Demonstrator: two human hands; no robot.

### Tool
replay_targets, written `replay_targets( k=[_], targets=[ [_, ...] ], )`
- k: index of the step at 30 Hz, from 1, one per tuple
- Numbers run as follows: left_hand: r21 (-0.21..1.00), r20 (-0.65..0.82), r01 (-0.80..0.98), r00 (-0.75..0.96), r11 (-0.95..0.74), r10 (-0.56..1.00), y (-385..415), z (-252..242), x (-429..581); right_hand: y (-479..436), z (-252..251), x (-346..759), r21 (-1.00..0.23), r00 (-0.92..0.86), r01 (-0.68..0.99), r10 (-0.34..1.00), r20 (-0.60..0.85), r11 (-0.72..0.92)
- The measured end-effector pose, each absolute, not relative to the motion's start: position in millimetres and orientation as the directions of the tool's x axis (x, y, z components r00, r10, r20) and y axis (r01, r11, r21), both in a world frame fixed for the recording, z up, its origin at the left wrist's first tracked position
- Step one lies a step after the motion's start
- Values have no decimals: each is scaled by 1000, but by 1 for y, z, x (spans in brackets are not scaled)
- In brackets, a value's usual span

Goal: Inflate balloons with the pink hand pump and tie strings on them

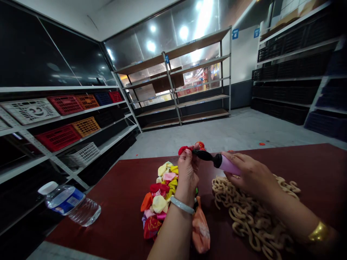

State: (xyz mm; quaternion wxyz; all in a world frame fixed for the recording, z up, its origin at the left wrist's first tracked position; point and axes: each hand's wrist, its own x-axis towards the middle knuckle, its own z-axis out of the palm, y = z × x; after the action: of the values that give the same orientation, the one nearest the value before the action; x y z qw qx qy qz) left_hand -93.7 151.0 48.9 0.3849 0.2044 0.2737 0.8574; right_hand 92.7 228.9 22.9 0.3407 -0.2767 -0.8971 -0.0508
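My left hand is closed on a red balloon, pinched at the black nozzle of a hand balloon pump. The pump has a light purple barrel and lies nearly level above the table. Wrapped round that barrel is my right hand. Below and left of my left wrist sits a heap of limp balloons in red, yellow, pink and orange. A peach-coloured balloon lies right of my left forearm. Under my right hand spreads a pile of tan, curled, cord-like strands.
A water bottle with a white cap stands on the dark red table at the left. Shelving with coloured crates runs along the left side. Wooden-decked racks stand behind the table. Dark crates fill shelves at the right.
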Motion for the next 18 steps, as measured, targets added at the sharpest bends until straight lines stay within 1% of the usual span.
replay_targets(
  k=[4, 7, 12, 18],
  targets=[
    [610, 171, -549, -612, -571, 772, 151, 48, -92, 230, 23, 93, -99, -604, 521, 449, 658, 848],
    [607, 158, -570, -597, -554, 787, 151, 49, -88, 231, 25, 94, -92, -597, 513, 432, 676, 853],
    [653, 86, -563, -610, -507, 788, 150, 49, -81, 234, 26, 97, -63, -609, 520, 422, 672, 852],
    [707, 42, -519, -647, -480, 761, 151, 45, -77, 233, 25, 97, -19, -617, 512, 382, 688, 859]
  ],
)
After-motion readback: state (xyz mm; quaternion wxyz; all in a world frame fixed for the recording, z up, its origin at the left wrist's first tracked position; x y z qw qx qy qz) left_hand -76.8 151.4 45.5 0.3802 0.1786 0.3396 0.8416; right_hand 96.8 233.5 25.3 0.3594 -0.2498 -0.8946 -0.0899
